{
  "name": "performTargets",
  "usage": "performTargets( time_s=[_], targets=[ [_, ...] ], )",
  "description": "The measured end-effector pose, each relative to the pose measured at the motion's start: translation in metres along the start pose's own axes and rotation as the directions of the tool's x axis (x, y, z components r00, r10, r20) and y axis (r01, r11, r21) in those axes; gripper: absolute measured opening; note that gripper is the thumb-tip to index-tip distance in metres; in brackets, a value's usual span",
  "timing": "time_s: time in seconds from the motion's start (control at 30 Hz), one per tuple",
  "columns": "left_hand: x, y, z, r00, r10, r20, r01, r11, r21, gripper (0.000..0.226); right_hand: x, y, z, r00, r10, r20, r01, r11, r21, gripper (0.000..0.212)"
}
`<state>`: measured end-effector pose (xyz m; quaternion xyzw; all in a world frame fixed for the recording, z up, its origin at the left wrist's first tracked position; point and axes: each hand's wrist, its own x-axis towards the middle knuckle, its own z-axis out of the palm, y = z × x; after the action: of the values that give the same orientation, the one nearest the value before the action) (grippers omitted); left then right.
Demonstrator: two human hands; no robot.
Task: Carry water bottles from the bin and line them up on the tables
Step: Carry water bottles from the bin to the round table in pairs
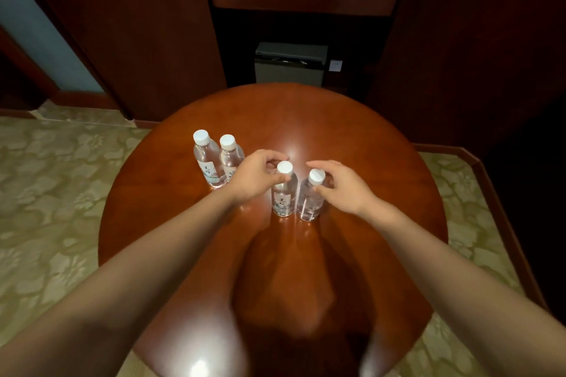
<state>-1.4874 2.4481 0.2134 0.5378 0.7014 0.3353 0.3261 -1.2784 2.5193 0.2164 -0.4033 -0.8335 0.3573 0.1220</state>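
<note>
Bottles, four in all with white caps, are seen upright on the round wooden table (352,138). The first bottle (208,162) and the second bottle (230,157) are set close together on the left part of the top, well apart from the edge; whether they touch cannot be told. The third bottle (284,197) and the fourth bottle (309,203) are placed just beside each other near the middle, nearer the person than the first pair, so that a slanting row is formed.

The third bottle is gripped by the left hand (254,177), whose fingers are curled round the neck just under the cap. The fourth bottle is pinched by the right hand (344,190), with the fingers arched over the far side of the cap and the thumb pressed on the near side of the neck. Both bases appear to be set on the tabletop. Both forearms are stretched in from the lower corners, and their reflections are shown in the polished wood.

Beyond the table, dark wood panelling (137,24) is seen, with a recess in which a grey box (290,67) is placed beside a small white wall plate (336,65). A pale patterned floor (46,193) is visible on both sides of the table.
</note>
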Motion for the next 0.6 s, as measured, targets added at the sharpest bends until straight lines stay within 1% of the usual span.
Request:
performTargets(
  time_s=[0.1, 0.13, 0.2, 0.27, 0.33, 0.43, 0.6],
  targets=[
    [0.001, 0.004, -0.002, 1.000, -0.016, -0.012, 0.017, 0.998, 0.066, 0.042, 0.002, -0.012, -0.013, 0.994, -0.026, 0.103, 0.054, 0.957, -0.286, 0.048],
    [0.001, 0.004, -0.002, 1.000, -0.016, -0.017, 0.018, 0.997, 0.079, 0.042, 0.004, -0.015, -0.016, 0.992, -0.023, 0.124, 0.066, 0.932, -0.356, 0.046],
    [0.000, 0.006, -0.002, 1.000, -0.023, -0.011, 0.024, 0.994, 0.106, 0.044, 0.006, -0.018, -0.020, 0.991, -0.026, 0.134, 0.083, 0.894, -0.441, 0.037],
    [0.000, 0.006, -0.002, 1.000, -0.029, -0.004, 0.029, 0.990, 0.135, 0.044, 0.009, -0.019, -0.022, 0.992, -0.029, 0.123, 0.086, 0.867, -0.492, 0.022],
    [0.001, 0.007, -0.002, 0.999, -0.035, -0.006, 0.035, 0.984, 0.172, 0.043, 0.011, -0.019, -0.022, 0.996, -0.008, 0.091, 0.054, 0.860, -0.507, 0.019],
    [0.001, 0.009, -0.001, 0.999, -0.048, -0.012, 0.049, 0.977, 0.209, 0.042, 0.013, -0.021, -0.023, 0.999, 0.024, 0.026, -0.007, 0.852, -0.523, 0.029],
    [-0.001, 0.011, -0.001, 0.998, -0.058, -0.021, 0.062, 0.974, 0.219, 0.043, 0.010, -0.015, -0.021, 0.996, 0.082, -0.034, -0.088, 0.847, -0.525, 0.044]
  ],
)
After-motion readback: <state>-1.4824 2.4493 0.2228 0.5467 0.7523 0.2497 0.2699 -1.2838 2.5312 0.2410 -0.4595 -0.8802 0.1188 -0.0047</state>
